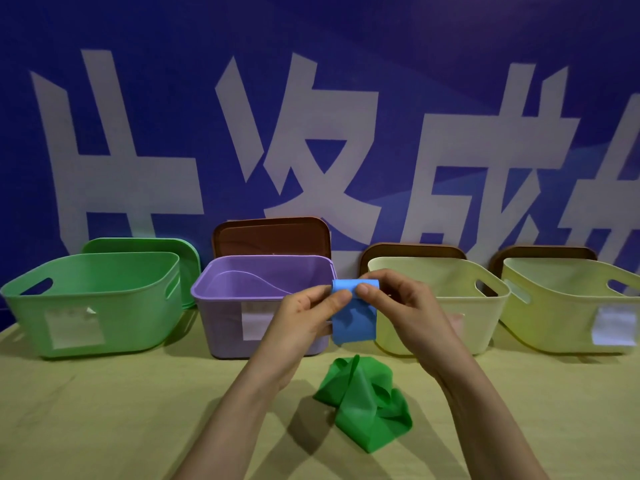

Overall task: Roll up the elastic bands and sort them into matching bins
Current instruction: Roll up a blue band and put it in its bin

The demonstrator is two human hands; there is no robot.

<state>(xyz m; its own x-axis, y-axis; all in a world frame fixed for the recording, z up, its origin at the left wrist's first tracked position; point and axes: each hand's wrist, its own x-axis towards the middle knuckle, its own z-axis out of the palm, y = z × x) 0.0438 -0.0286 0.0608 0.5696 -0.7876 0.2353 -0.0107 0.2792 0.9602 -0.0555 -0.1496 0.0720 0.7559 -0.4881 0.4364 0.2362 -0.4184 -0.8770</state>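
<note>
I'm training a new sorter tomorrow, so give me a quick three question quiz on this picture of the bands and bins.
1. True or false: the green band lies inside the green bin.
2. The left hand and right hand both pinch: A the blue band, B the green band, C a lid?
3. How many bins stand in the row?
Key: 1 false, it lies on the table. 2 A. 3 four: the green bin, the purple bin, two pale yellow bins.
</note>
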